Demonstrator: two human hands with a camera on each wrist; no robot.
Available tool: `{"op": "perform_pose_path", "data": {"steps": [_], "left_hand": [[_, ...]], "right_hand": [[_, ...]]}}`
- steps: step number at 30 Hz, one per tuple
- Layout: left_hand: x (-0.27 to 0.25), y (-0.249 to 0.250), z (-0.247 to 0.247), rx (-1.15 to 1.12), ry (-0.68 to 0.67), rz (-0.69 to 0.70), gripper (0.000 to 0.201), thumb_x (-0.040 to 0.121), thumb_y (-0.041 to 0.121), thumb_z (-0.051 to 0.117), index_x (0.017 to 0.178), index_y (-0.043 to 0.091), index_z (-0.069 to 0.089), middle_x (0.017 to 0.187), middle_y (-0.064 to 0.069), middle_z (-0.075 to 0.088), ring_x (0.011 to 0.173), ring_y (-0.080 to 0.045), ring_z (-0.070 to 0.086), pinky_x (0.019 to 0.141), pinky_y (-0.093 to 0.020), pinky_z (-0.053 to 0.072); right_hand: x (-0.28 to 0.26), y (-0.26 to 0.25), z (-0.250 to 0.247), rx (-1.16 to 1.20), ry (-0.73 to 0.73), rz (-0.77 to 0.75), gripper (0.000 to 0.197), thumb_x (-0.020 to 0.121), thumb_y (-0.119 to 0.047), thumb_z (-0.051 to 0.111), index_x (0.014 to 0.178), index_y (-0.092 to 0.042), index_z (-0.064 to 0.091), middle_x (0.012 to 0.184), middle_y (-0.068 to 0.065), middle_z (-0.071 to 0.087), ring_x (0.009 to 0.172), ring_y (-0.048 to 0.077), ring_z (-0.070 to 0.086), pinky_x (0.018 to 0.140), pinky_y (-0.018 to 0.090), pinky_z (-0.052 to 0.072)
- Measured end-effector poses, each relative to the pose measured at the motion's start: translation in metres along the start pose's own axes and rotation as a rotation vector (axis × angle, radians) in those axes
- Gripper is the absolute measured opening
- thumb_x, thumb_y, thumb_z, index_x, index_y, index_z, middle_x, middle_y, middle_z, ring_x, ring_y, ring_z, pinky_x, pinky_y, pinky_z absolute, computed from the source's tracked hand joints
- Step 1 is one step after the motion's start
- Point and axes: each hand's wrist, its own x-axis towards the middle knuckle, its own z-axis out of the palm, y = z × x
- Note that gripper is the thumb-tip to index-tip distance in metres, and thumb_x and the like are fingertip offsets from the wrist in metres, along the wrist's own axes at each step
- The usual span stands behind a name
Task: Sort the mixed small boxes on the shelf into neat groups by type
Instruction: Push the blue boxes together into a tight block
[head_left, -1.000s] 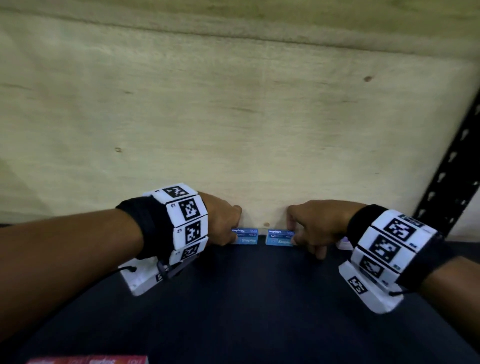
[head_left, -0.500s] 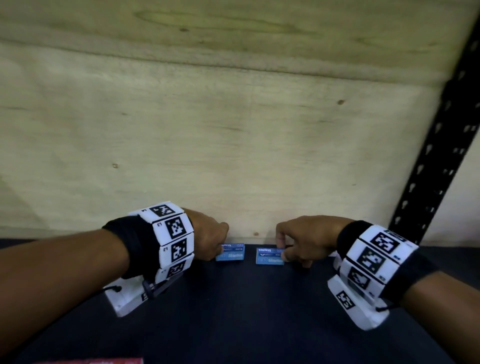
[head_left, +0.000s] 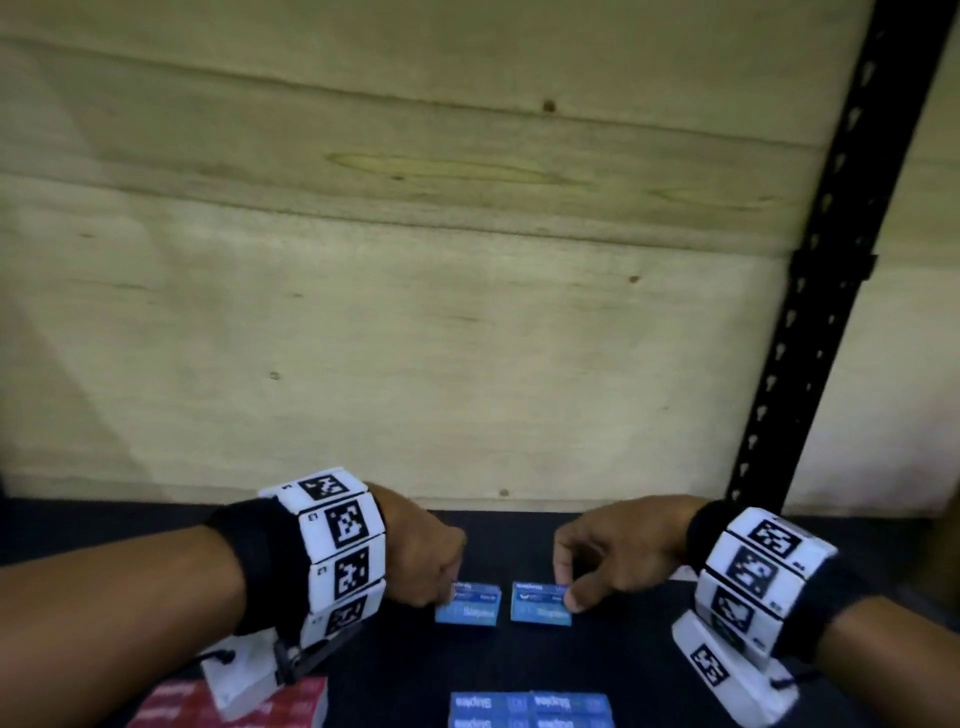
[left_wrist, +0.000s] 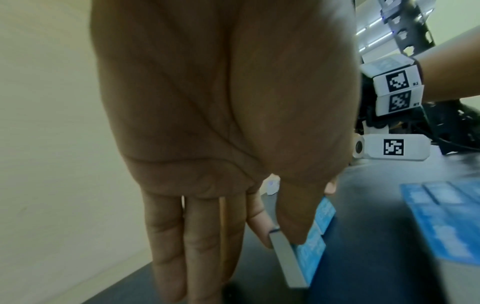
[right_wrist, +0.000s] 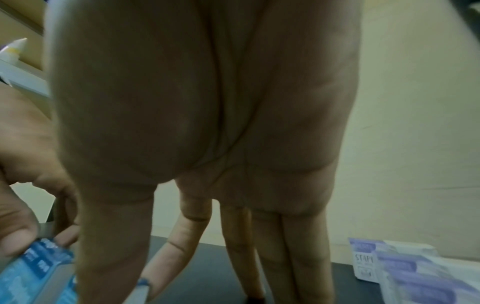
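Observation:
Two small blue staples boxes lie side by side over the dark shelf (head_left: 623, 675). My left hand (head_left: 449, 584) pinches the left blue box (head_left: 470, 610) at its left end; in the left wrist view thumb and forefinger clamp this box (left_wrist: 310, 246). My right hand (head_left: 569, 590) pinches the right blue box (head_left: 540, 608) at its right end. In the right wrist view only a corner of that box (right_wrist: 141, 291) shows between thumb and forefinger. Whether the two boxes touch the shelf I cannot tell.
A block of several blue staples boxes (head_left: 530, 709) lies at the near edge, with red boxes (head_left: 296, 701) to its left. White-and-purple staples boxes (right_wrist: 405, 271) stand at the right by the wall. Behind is a plywood back wall (head_left: 415, 312), and a black perforated upright (head_left: 831, 260) at the right.
Both hands have drawn the two blue boxes away from the back wall toward me. The view has tilted, so the near blue and red groups now show.

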Motion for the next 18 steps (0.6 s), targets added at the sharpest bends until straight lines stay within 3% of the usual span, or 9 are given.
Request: {"op": "perform_pose_path", "data": {"steps": [2, 6, 12, 14, 16, 18], "left_hand": [[-0.003, 0.004, 0.0, -0.039, -0.022, 0.044, 0.027, 0.1, 0.029, 0.047, 0.118, 0.014, 0.06, 0.093, 0.003, 0.051, 0.078, -0.012, 0.047, 0.069, -0.022, 0.035], [-0.014, 0.016, -0.007, -0.054, -0.144, 0.114, 0.031, 0.1, 0.034, 0.049, 0.117, 0.011, 0.061, 0.095, 0.002, 0.057, 0.084, -0.013, 0.051, 0.067, -0.024, 0.038], [-0.026, 0.021, -0.006, -0.092, -0.193, 0.141, 0.03, 0.096, 0.038, 0.056, 0.121, 0.021, 0.058, 0.104, 0.005, 0.059, 0.09, -0.008, 0.05, 0.069, -0.022, 0.037], [-0.027, 0.02, -0.005, -0.109, -0.213, 0.146, 0.031, 0.094, 0.039, 0.058, 0.12, 0.022, 0.059, 0.103, 0.008, 0.057, 0.091, -0.007, 0.05, 0.073, -0.023, 0.038], [-0.028, 0.018, -0.005, -0.118, -0.217, 0.15, 0.03, 0.093, 0.039, 0.06, 0.119, 0.024, 0.059, 0.102, 0.01, 0.056, 0.09, -0.007, 0.05, 0.07, -0.021, 0.039], [-0.028, 0.017, -0.004, -0.122, -0.238, 0.152, 0.029, 0.093, 0.036, 0.061, 0.12, 0.026, 0.058, 0.101, 0.01, 0.056, 0.09, -0.008, 0.05, 0.07, -0.021, 0.04]], "right_hand": [[-0.008, 0.0, 0.004, 0.011, -0.012, -0.009, 0.026, 0.089, -0.039, 0.07, 0.112, -0.027, 0.064, 0.104, -0.009, 0.067, 0.092, 0.007, 0.058, 0.088, 0.026, 0.047], [-0.025, -0.001, 0.014, 0.05, -0.022, -0.026, 0.026, 0.088, -0.036, 0.073, 0.11, -0.025, 0.066, 0.106, -0.005, 0.07, 0.091, 0.005, 0.06, 0.091, 0.027, 0.049], [-0.038, 0.0, 0.022, 0.032, -0.052, -0.035, 0.026, 0.083, -0.046, 0.074, 0.105, -0.033, 0.068, 0.108, -0.009, 0.07, 0.105, 0.011, 0.063, 0.099, 0.03, 0.048], [-0.042, 0.0, 0.023, 0.039, -0.066, -0.043, 0.026, 0.084, -0.045, 0.074, 0.106, -0.033, 0.068, 0.105, -0.014, 0.069, 0.101, 0.006, 0.061, 0.096, 0.025, 0.046], [-0.043, 0.001, 0.024, 0.05, -0.072, -0.058, 0.025, 0.084, -0.045, 0.074, 0.106, -0.033, 0.068, 0.102, -0.015, 0.068, 0.094, 0.002, 0.06, 0.092, 0.023, 0.045], [-0.043, 0.003, 0.025, 0.046, -0.074, -0.073, 0.026, 0.084, -0.045, 0.074, 0.106, -0.034, 0.068, 0.108, -0.013, 0.069, 0.1, 0.004, 0.061, 0.096, 0.025, 0.045]]}}
